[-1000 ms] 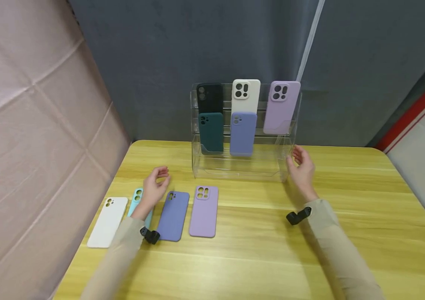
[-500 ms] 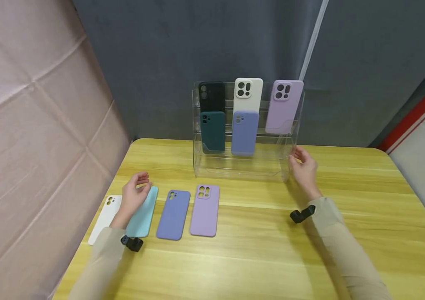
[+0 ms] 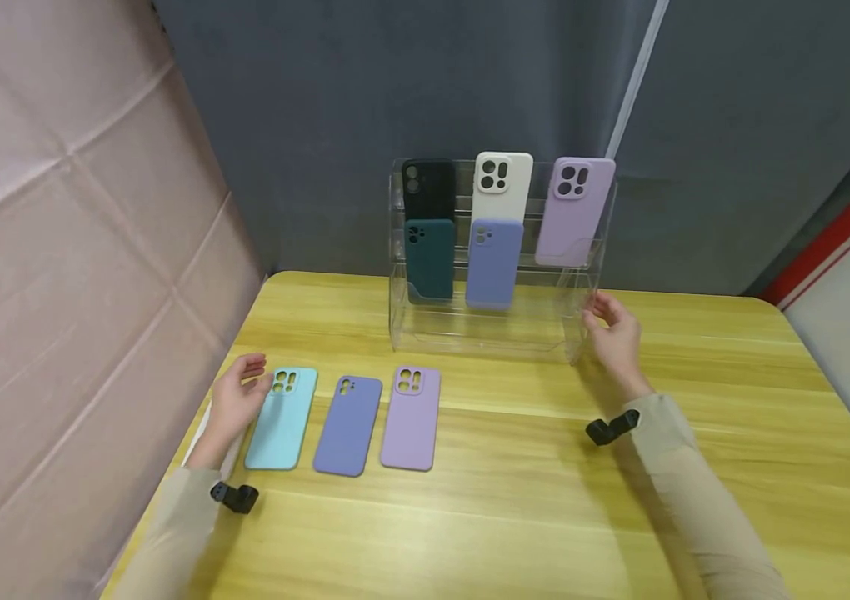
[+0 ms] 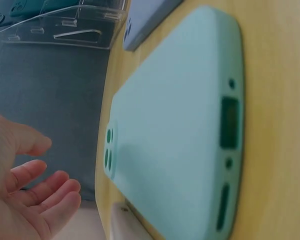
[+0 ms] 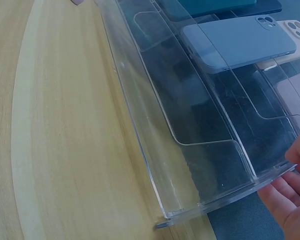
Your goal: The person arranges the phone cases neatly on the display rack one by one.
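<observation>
My left hand (image 3: 236,404) hovers over the white phone case on the far left and holds nothing, its fingers loosely bent. The hand and wrist hide most of that white phone case (image 4: 127,225). Just right of the hand lies a turquoise phone case (image 3: 281,421), then a violet-blue one (image 3: 348,425) and a lilac one (image 3: 412,421). My right hand (image 3: 615,337) pinches the right side panel of a clear tiered display stand (image 5: 210,170), thumb on one face and fingers on the other.
In the stand's upper row are a black case (image 3: 428,190), a white case (image 3: 503,187) and a lilac case (image 3: 575,217). Below them lean a dark green case (image 3: 430,262) and a periwinkle case (image 3: 495,265). A grey curtain (image 3: 320,125) hangs behind the wooden table (image 3: 507,500).
My left hand has moved left, from between the turquoise and violet-blue cases to above the white one, uncovering the turquoise case. My right hand stays at the stand's side.
</observation>
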`<state>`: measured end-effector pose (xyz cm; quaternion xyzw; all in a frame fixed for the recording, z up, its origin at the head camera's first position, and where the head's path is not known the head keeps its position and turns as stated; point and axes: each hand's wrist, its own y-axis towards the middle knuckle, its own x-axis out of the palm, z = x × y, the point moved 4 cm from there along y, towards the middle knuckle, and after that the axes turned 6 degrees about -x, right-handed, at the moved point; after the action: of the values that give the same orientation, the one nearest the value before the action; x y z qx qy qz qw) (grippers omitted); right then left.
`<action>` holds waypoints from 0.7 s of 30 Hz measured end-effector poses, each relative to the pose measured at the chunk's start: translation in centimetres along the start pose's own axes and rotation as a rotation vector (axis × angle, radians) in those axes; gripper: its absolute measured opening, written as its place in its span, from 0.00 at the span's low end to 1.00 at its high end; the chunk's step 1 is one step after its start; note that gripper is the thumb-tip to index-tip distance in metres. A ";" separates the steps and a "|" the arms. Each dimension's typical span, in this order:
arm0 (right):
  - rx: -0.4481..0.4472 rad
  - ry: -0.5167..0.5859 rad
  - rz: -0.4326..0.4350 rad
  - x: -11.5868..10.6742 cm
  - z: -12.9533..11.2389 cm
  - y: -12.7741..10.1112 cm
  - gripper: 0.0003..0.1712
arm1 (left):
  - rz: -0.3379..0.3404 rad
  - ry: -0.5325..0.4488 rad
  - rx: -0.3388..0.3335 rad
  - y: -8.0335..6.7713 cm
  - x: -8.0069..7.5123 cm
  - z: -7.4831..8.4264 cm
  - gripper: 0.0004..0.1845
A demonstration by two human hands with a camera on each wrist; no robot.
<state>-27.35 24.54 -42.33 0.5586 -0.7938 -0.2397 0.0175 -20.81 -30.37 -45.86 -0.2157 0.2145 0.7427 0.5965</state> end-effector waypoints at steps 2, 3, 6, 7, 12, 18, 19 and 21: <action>-0.002 -0.009 0.001 0.0 0.7 0.1 0.20 | 0.003 0.015 -0.013 -0.1 -0.3 -0.2 0.20; -0.007 -0.016 0.000 0.0 0.9 0.2 0.20 | 0.005 0.020 -0.019 -0.2 -0.5 -0.3 0.20; -0.023 -0.018 -0.008 0.0 1.1 0.2 0.20 | 0.012 0.054 -0.029 -0.4 -1.0 -0.8 0.21; -0.025 -0.019 -0.011 0.0 1.1 0.2 0.19 | 0.019 0.067 -0.030 -0.4 -1.1 -1.0 0.21; -0.030 -0.004 -0.018 -0.1 -0.1 -0.1 0.19 | 0.054 0.146 -0.034 -0.6 -1.8 -2.1 0.22; -0.024 -0.025 -0.033 -0.1 -2.3 -0.6 0.19 | 0.054 0.291 -0.115 -0.7 -2.2 -3.3 0.29; -0.021 -0.031 -0.036 -0.1 -2.4 -0.7 0.19 | 0.051 0.304 -0.141 -0.8 -2.1 -3.4 0.31; -0.013 -0.038 -0.042 -0.2 -2.6 -0.7 0.19 | 0.051 0.325 -0.186 -0.8 -2.1 -3.6 0.33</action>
<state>-25.88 23.56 -40.28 0.5704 -0.7805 -0.2558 0.0012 -19.35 -33.93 -47.61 -0.3818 0.2439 0.7295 0.5125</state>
